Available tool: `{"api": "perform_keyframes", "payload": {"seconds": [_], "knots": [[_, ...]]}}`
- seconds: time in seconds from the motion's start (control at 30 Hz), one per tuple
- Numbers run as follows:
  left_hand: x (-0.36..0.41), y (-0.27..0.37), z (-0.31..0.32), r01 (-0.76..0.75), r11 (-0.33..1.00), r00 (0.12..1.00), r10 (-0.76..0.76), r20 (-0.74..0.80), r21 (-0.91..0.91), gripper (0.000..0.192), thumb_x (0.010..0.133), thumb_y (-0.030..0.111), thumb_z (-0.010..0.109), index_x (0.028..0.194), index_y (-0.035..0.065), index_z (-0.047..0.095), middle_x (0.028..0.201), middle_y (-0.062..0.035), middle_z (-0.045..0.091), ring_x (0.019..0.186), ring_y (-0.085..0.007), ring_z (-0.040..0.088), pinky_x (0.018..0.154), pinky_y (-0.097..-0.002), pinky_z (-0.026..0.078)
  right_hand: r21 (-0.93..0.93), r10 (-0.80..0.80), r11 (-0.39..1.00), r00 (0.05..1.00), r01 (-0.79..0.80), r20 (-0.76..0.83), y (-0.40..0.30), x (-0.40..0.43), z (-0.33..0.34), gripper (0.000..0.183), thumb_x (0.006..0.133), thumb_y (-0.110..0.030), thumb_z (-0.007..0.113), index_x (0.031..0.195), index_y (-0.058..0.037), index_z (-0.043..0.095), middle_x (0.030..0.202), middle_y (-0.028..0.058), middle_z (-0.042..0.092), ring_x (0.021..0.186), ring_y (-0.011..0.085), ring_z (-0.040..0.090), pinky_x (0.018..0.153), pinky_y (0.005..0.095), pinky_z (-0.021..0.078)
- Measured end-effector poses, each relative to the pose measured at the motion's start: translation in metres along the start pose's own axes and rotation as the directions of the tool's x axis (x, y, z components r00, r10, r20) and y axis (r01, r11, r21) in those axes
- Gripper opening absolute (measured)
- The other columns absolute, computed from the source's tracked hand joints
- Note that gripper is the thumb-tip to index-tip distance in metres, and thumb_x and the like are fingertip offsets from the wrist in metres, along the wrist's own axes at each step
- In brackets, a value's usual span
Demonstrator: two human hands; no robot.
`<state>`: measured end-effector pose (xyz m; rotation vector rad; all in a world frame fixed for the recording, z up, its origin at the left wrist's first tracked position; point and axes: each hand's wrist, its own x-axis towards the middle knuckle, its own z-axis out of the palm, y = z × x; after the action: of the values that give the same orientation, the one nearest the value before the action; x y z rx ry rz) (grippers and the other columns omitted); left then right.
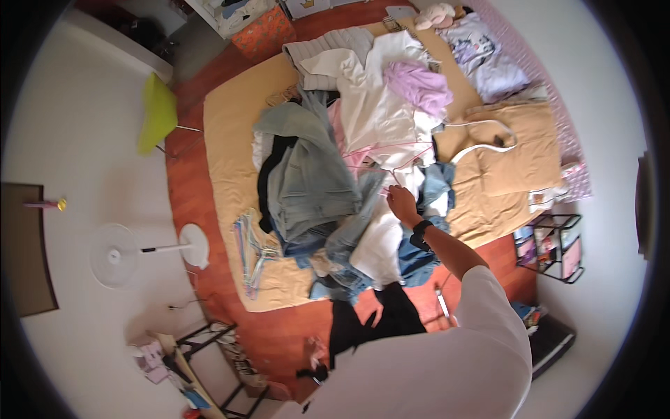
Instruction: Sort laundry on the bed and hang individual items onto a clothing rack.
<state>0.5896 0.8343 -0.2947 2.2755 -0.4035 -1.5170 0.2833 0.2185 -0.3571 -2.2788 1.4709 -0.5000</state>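
Note:
My right hand (403,207), with a dark watch on the wrist, is closed on the hook end of a thin pink clothes hanger (413,143). The hanger lies over a white garment (371,120) and the clothes pile on the bed. A light purple cloth (419,86) rests on the white garment. Left of the hanger lie pale blue denim garments (314,178); white fabric (379,243) and darker denim (419,262) spread below my right hand. A blurred, skin-coloured shape shows between the black trouser legs (400,311); whether it is my left hand is unclear, and my left arm is hidden.
Several hangers (254,254) lie on the bed's yellow sheet (227,141), left of the pile. A white strap (487,148) crosses the right side near folded tan bedding (518,152). A white fan (193,246) and green chair (159,115) stand left; a black rack (555,249) stands right.

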Motion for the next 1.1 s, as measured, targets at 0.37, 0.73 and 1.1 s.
{"api": "perform_keyframes", "payload": {"seconds": [0.37,0.73,1.1], "knots": [[0.138,0.377,0.050,-0.626,0.717,0.761,0.647,-0.042,-0.305,0.030,0.092,0.037,0.051,0.098,0.0086,0.057,0.077,0.0008,0.054,0.060,-0.0121,0.051,0.055,-0.0253,0.045,0.097,0.103,0.990,0.994,-0.107,0.047,-0.231,-0.148,-0.261,0.025,0.080,-0.017,0.063,0.064,-0.0027,0.051,0.058,0.0120,0.054,0.055,0.0314,0.057,0.048,0.0405,0.0402],[0.140,0.348,0.055,-0.729,0.415,0.677,0.553,0.485,0.544,0.047,0.077,0.043,0.063,0.093,-0.0002,0.062,0.084,-0.0248,0.062,0.081,-0.0398,0.062,0.071,-0.0469,0.050,0.155,0.231,0.956,0.965,-0.248,0.121,-0.324,-0.297,-0.183,0.015,0.078,-0.013,0.064,0.070,-0.0036,0.055,0.061,0.0081,0.053,0.061,0.0270,0.056,0.055,0.0374,0.0449],[0.155,0.320,0.034,-0.847,0.504,0.498,0.644,0.581,0.168,0.038,0.089,0.026,0.047,0.073,-0.0061,0.059,0.070,-0.0224,0.062,0.069,-0.0388,0.061,0.067,-0.0459,0.047,0.093,0.038,0.995,0.969,-0.016,-0.244,-0.295,-0.265,-0.169,0.012,0.074,-0.010,0.069,0.081,-0.0058,0.060,0.120,0.0139,0.048,0.119,0.0387,0.041,0.097,0.0475,0.0361]]}}
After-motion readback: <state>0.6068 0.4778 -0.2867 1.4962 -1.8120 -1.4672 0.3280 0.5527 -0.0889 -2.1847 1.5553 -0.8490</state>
